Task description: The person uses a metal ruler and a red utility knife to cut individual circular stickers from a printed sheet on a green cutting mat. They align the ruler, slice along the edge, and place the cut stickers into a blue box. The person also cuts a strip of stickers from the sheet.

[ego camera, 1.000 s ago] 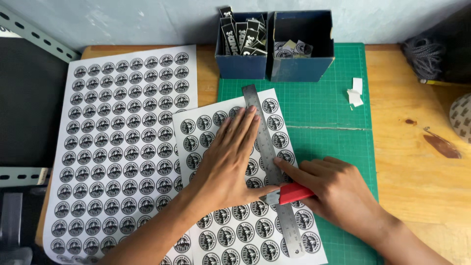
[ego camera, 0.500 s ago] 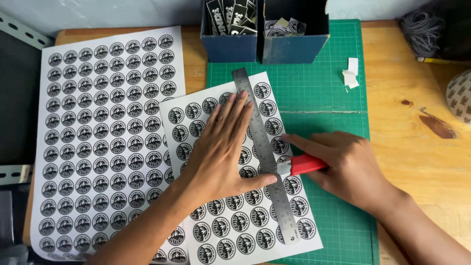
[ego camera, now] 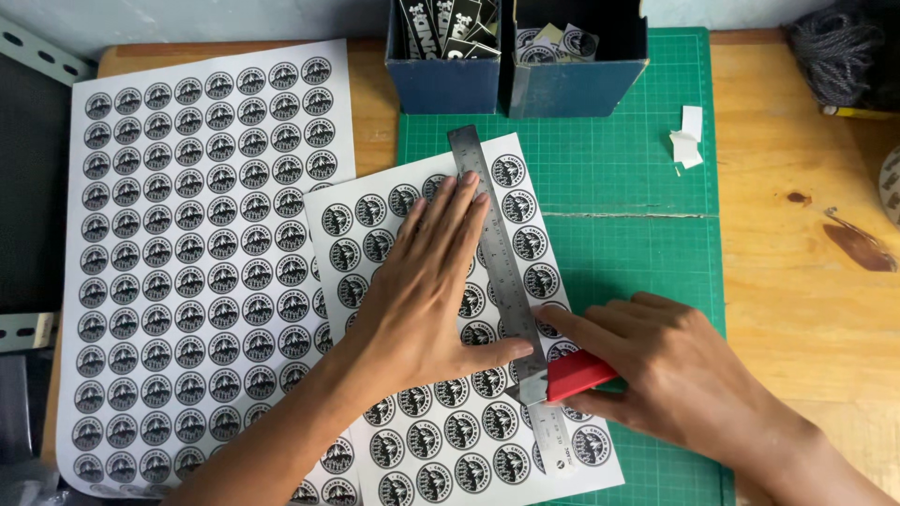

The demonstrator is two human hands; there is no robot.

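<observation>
My left hand lies flat, fingers spread, on a steel ruler and on a tilted white sheet of round black-and-white stickers. The ruler runs slantwise down that sheet, which rests on a green cutting mat. My right hand grips a red utility knife with its blade end against the ruler's right edge, near the lower part of the sheet. A fuller sticker sheet lies to the left on the wooden table.
Two dark blue boxes holding cut stickers stand at the mat's far edge. Small white paper scraps lie on the mat at upper right. A dark coiled cord sits in the far right corner. Brown stains mark the wood.
My right hand has drawn the red knife down along the ruler toward me. My left hand stays pressed on the ruler. The view has shifted slightly.
</observation>
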